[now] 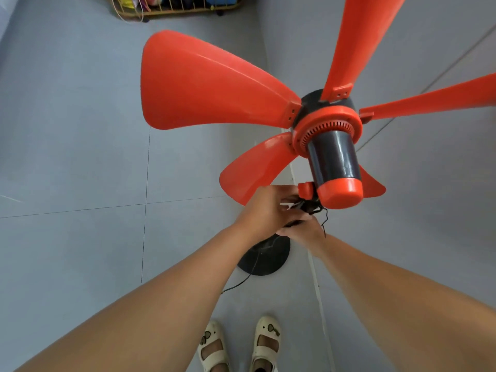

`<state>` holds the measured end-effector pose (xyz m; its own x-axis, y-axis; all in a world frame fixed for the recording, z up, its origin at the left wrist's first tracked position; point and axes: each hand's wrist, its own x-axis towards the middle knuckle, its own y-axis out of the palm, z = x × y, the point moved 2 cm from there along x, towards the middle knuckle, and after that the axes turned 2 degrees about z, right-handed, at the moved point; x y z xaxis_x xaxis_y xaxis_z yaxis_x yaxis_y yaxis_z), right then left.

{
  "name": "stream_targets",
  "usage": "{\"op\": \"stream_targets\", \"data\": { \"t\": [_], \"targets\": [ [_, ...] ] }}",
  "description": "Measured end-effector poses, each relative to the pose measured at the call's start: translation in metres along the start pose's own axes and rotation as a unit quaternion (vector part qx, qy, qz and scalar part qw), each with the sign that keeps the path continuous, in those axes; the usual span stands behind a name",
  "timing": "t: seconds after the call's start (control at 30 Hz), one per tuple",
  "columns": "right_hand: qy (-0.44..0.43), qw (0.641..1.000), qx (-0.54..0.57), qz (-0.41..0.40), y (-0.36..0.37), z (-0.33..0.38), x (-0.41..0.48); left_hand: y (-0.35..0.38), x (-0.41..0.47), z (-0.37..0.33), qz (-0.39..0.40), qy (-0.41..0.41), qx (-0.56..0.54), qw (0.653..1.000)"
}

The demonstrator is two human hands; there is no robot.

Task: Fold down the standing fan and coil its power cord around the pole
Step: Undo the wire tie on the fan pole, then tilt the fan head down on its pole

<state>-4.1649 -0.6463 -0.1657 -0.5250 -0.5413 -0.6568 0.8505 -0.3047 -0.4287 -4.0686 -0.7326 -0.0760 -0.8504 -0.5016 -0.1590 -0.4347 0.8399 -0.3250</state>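
**Standing fan** [332, 157] — upright, seen from above, close to the grey wall [416, 237] on your right. It has five orange blades [204, 81] and a black motor housing with an orange rear cap. An orange knob [306, 190] sits just beside that cap.

**Base** [268, 260]: black and round, flat on the floor, just beside the white skirting strip [314, 272].

**Power cord** [311, 206]: black, bunched under the motor where the pole meets it. A thin loose end dangles beside your right wrist, and another run leaves the base and trails over the floor toward your feet.

**Pole**: hidden behind your hands.

**Left grip** [265, 208]: fingers curled round the bunched cord, just under the knob.

**Right grip** [304, 232]: lower and touching the left, fingers clenched on the same bundle.

**Floor** [80, 157]: large grey tiles with thin dark grout lines crossing on your left.

**Wire basket** [174, 10]: yellow, at the far edge of the room, well apart from the fan, holding coloured things too small to name.

**Shoes** [267, 342]: cream, a pair, near the trailing cord.
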Motion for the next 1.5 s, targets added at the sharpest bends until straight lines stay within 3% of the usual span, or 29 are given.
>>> {"op": "stream_targets", "data": {
  "t": [0.47, 0.73, 0.97, 1.13, 1.5],
  "targets": [
    [0.022, 0.998, 0.031, 0.048, -0.014, 0.001, -0.022, 0.005, -0.002, -0.005, -0.022, -0.046, 0.02, 0.998],
    [0.052, 0.998, 0.023, 0.018, -0.037, 0.012, -0.051, -0.006, -0.016, -0.028, -0.023, -0.071, 0.059, 0.995],
    [0.107, 0.959, 0.262, 0.009, -0.059, 0.044, -0.095, -0.03, -0.043, -0.062, -0.035, -0.101, 0.033, 0.994],
    [0.064, 0.977, 0.188, -0.083, -0.076, 0.073, -0.127, -0.05, -0.065, -0.095, -0.03, -0.119, 0.034, 0.992],
    [0.007, 0.981, 0.061, -0.184, -0.108, 0.142, -0.183, -0.093, -0.097, -0.153, -0.044, -0.11, 0.041, 0.992]
  ]
}}
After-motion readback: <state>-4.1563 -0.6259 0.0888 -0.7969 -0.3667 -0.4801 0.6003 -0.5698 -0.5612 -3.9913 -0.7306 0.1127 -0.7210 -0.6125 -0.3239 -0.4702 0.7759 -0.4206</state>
